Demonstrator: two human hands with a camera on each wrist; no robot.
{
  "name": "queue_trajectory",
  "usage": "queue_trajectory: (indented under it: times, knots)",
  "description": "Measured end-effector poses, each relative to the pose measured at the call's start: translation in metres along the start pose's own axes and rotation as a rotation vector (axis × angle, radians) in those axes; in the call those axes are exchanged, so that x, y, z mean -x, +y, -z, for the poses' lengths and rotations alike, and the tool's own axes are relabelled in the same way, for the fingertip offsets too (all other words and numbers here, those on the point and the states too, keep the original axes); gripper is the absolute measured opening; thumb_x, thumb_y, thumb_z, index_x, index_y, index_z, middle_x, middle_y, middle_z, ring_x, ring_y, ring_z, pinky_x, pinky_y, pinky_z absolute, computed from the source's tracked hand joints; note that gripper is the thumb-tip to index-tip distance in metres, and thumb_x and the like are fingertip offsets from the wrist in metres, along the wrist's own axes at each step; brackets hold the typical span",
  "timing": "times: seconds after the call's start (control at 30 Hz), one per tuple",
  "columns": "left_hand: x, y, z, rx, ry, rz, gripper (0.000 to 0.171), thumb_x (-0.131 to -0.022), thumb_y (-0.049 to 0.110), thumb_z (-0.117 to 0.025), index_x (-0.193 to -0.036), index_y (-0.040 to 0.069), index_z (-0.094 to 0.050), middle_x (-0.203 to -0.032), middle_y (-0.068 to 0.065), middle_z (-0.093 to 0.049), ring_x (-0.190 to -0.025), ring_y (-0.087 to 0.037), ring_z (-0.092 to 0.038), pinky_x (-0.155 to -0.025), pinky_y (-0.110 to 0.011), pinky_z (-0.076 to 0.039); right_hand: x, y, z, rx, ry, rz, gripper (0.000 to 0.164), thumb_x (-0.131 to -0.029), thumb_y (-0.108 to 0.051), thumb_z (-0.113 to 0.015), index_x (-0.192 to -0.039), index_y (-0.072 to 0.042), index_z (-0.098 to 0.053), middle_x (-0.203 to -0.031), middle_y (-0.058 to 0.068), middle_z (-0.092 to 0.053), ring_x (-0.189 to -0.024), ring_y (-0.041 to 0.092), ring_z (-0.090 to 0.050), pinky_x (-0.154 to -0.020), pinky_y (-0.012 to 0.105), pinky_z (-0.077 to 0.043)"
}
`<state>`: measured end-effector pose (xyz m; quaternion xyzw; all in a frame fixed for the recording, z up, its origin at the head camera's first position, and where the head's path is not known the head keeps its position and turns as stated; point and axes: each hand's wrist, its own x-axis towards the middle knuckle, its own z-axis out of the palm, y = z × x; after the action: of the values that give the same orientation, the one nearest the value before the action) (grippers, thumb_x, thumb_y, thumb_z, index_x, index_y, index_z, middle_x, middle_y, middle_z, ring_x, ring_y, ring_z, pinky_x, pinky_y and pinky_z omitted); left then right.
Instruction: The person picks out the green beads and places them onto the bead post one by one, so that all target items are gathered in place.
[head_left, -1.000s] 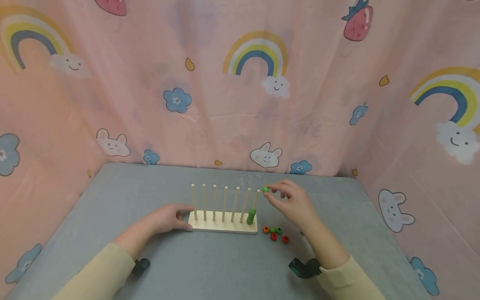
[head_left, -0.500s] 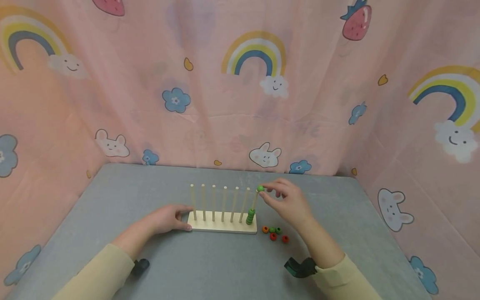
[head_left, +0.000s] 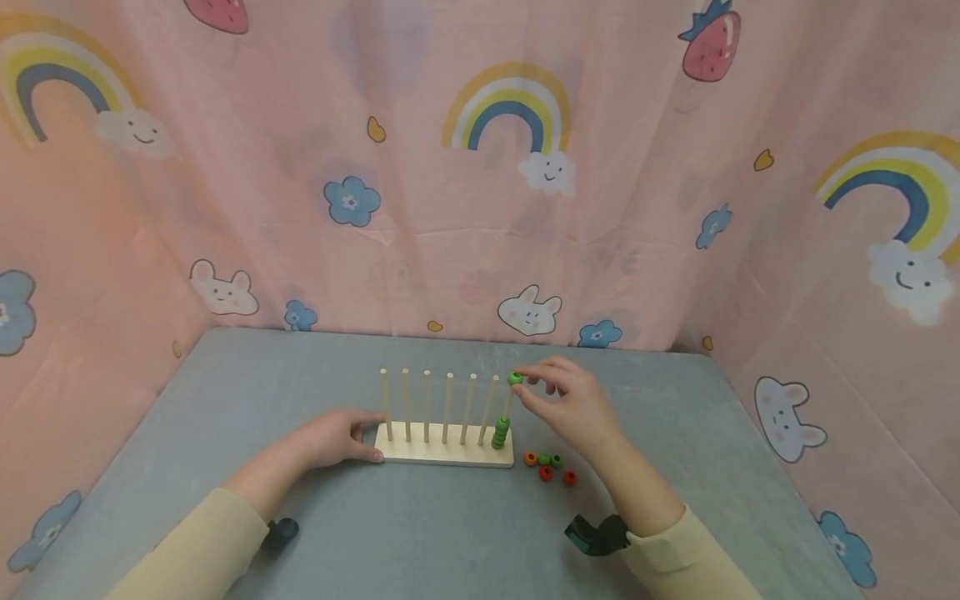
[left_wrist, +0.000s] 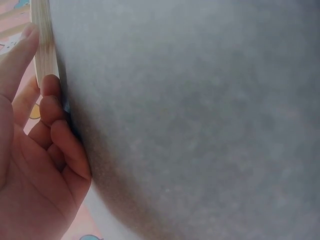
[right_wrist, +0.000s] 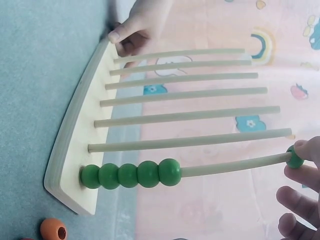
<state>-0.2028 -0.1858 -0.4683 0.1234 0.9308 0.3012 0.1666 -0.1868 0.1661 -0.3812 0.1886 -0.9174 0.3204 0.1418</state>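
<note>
A wooden peg rack (head_left: 446, 448) with several upright rods stands mid-table. Its rightmost rod (right_wrist: 230, 165) carries a stack of green beads (right_wrist: 131, 174) at the bottom. My right hand (head_left: 568, 402) pinches a green bead (head_left: 514, 378) at the tip of that rod (head_left: 509, 400); in the right wrist view the bead (right_wrist: 295, 157) sits on the rod's end between my fingertips. My left hand (head_left: 330, 438) grips the rack's left end, its fingers (left_wrist: 55, 120) curled against the base edge (left_wrist: 44, 45).
Loose beads lie on the grey table (head_left: 420, 533) right of the rack: an orange one (head_left: 530, 459), green ones (head_left: 551, 460) and red ones (head_left: 558, 476). Pink printed curtains (head_left: 480, 167) close in the back and both sides.
My right hand has carried the green bead leftward from beside the rightmost rod to its tip. The left hand has stayed on the rack.
</note>
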Motion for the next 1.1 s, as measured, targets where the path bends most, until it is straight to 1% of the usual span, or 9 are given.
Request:
queue_trajectory:
  times: [0.13, 0.23, 0.37, 0.47, 0.53, 0.73, 0.83, 0.93, 1.1]
  knots:
    - [0.001, 0.001, 0.001, 0.009, 0.001, 0.005, 0.066, -0.077, 0.037, -0.085, -0.135, 0.013, -0.062, -0.074, 0.000, -0.050, -0.067, -0.015, -0.044, -0.059, -0.032, -0.033, 0.000, -0.002, -0.001, 0.013, 0.011, 0.030, 0.021, -0.089, -0.027, -0.076, -0.109, -0.019, -0.077, -0.093, -0.006, -0.064, -0.076, 0.012, -0.047, -0.058, 0.029, -0.039]
    - [0.002, 0.001, 0.000, 0.009, 0.002, 0.007, 0.066, -0.077, 0.037, -0.085, -0.134, 0.013, -0.063, -0.074, 0.000, -0.050, -0.066, -0.015, -0.044, -0.059, -0.032, -0.033, 0.001, -0.002, -0.001, 0.028, 0.009, 0.033, 0.022, -0.088, -0.028, -0.077, -0.109, -0.020, -0.077, -0.092, -0.008, -0.063, -0.077, 0.014, -0.049, -0.058, 0.029, -0.039]
    - [0.001, 0.000, 0.000, 0.005, 0.003, 0.012, 0.066, -0.077, 0.037, -0.085, -0.135, 0.013, -0.062, -0.074, 0.000, -0.050, -0.067, -0.015, -0.045, -0.059, -0.032, -0.034, 0.002, -0.001, -0.003, 0.032, 0.006, 0.036, 0.023, -0.088, -0.028, -0.078, -0.109, -0.020, -0.078, -0.093, -0.004, -0.064, -0.077, 0.017, -0.051, -0.059, 0.029, -0.040]
    - [0.001, -0.001, -0.001, 0.003, 0.004, 0.015, 0.066, -0.077, 0.037, -0.085, -0.135, 0.013, -0.062, -0.074, 0.000, -0.051, -0.066, -0.015, -0.044, -0.059, -0.032, -0.034, 0.003, 0.002, -0.006, 0.033, -0.002, 0.032, 0.023, -0.087, -0.028, -0.078, -0.109, -0.020, -0.078, -0.094, -0.003, -0.065, -0.078, 0.015, -0.051, -0.060, 0.029, -0.041]
    - [0.000, -0.001, -0.001, 0.006, 0.003, 0.016, 0.067, -0.077, 0.038, -0.085, -0.135, 0.013, -0.062, -0.074, 0.000, -0.051, -0.066, -0.015, -0.044, -0.059, -0.032, -0.034, 0.004, 0.003, -0.007, 0.030, -0.009, 0.023, 0.023, -0.087, -0.027, -0.079, -0.108, -0.019, -0.078, -0.094, -0.004, -0.065, -0.078, 0.015, -0.051, -0.061, 0.029, -0.042]
    - [-0.002, -0.002, -0.001, -0.004, 0.001, -0.005, 0.068, -0.078, 0.037, -0.084, -0.136, 0.011, -0.061, -0.073, 0.000, -0.051, -0.065, -0.014, -0.044, -0.059, -0.032, -0.034, 0.009, 0.004, -0.013, 0.027, -0.046, -0.027, 0.024, -0.087, -0.027, -0.078, -0.108, -0.016, -0.077, -0.094, -0.003, -0.064, -0.079, 0.018, -0.052, -0.062, 0.030, -0.043]
    - [-0.003, -0.003, -0.002, -0.011, 0.005, -0.006, 0.067, -0.078, 0.038, -0.084, -0.135, 0.012, -0.062, -0.073, 0.000, -0.051, -0.066, -0.015, -0.045, -0.059, -0.032, -0.034, 0.012, 0.006, -0.018, 0.034, -0.077, -0.065, 0.024, -0.087, -0.028, -0.078, -0.108, -0.017, -0.077, -0.095, -0.005, -0.064, -0.079, 0.015, -0.051, -0.063, 0.030, -0.043]
    - [-0.003, -0.003, -0.002, -0.019, 0.008, -0.001, 0.066, -0.077, 0.039, -0.084, -0.135, 0.014, -0.062, -0.074, 0.000, -0.051, -0.066, -0.015, -0.045, -0.060, -0.033, -0.034, 0.015, 0.011, -0.023, 0.039, -0.094, -0.084, 0.023, -0.087, -0.028, -0.078, -0.107, -0.017, -0.077, -0.094, -0.005, -0.064, -0.079, 0.013, -0.051, -0.063, 0.029, -0.044]
    - [-0.003, -0.003, -0.002, -0.022, 0.009, 0.002, 0.066, -0.078, 0.038, -0.084, -0.135, 0.014, -0.062, -0.073, -0.001, -0.051, -0.066, -0.015, -0.045, -0.060, -0.033, -0.034, 0.018, 0.017, -0.034, 0.041, -0.127, -0.116, 0.023, -0.087, -0.029, -0.078, -0.106, -0.018, -0.078, -0.094, -0.005, -0.064, -0.079, 0.014, -0.051, -0.063, 0.029, -0.044]
